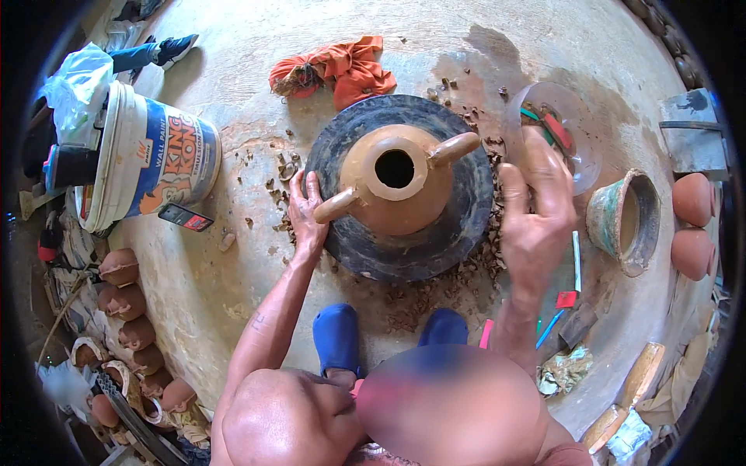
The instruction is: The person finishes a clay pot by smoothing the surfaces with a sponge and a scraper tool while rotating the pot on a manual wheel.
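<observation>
A brown clay jar (357, 167) with a round mouth and two curved handles stands upright on a dark round turntable (404, 264). At the turntable's left edge, beside the jar's left handle (336, 206), my left hand (305, 210) rests with its fingers stretched out. My right hand (540, 198) is off to the right of the turntable, thumb and fingers apart. Its fingertips overlap the near left part of a translucent tub (589, 167), where red and green tools (556, 130) lie; no held thing shows in it.
Clay shavings (493, 241) are scattered around the turntable. Beyond it lies an orange cloth (361, 66). A paint bucket (203, 159) and phone (185, 217) are at left, near several clay pots (124, 303). A green-and-brown pot (614, 217) lies tipped at right, near a blue tool (549, 328).
</observation>
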A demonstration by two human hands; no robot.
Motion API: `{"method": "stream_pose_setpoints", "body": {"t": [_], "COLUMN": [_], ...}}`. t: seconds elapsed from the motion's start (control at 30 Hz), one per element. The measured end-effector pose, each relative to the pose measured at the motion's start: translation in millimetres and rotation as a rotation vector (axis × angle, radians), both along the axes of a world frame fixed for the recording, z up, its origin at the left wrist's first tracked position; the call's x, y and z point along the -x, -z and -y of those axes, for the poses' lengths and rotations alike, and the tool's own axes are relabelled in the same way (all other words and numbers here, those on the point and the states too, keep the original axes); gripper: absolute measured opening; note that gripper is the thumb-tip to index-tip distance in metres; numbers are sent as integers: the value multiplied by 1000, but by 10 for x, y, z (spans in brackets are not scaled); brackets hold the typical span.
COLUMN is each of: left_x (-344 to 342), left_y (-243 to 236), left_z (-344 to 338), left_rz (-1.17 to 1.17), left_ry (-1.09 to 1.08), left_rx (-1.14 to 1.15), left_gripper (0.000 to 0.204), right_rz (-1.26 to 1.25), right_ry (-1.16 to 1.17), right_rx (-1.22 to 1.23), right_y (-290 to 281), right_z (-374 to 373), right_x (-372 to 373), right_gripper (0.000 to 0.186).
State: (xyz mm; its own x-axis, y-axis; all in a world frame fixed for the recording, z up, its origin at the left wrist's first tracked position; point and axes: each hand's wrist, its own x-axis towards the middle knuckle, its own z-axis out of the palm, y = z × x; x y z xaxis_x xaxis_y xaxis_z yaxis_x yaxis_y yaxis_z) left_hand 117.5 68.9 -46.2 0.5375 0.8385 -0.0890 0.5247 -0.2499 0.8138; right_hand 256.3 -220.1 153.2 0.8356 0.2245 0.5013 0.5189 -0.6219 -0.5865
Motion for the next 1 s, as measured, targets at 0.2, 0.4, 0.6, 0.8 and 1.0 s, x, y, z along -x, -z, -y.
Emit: {"method": "stream_pose_setpoints", "body": {"t": [0.2,0.4,0.6,0.8,1.0], "left_x": [25,-26,13,-38,8], "left_y": [-81,-209,-227,-255,-198], "left_z": [32,75,121,167,150], "left_rz": [-11,-15,-30,-28,-14], "left_ry": [19,-34,-59,-53,-69], "left_rx": [-60,78,42,32,57], "left_gripper": [60,65,58,56,60], "right_rz": [31,92,38,-8,70], "right_ry": [-336,-319,-313,-306,-268], "right_rx": [153,129,49,8,-66], "right_y": [99,189,262,287,326], "right_z": [-425,-337,-342,-346,-319], "right_x": [221,254,350,368,334], "right_gripper": [34,66,86,87,61]}}
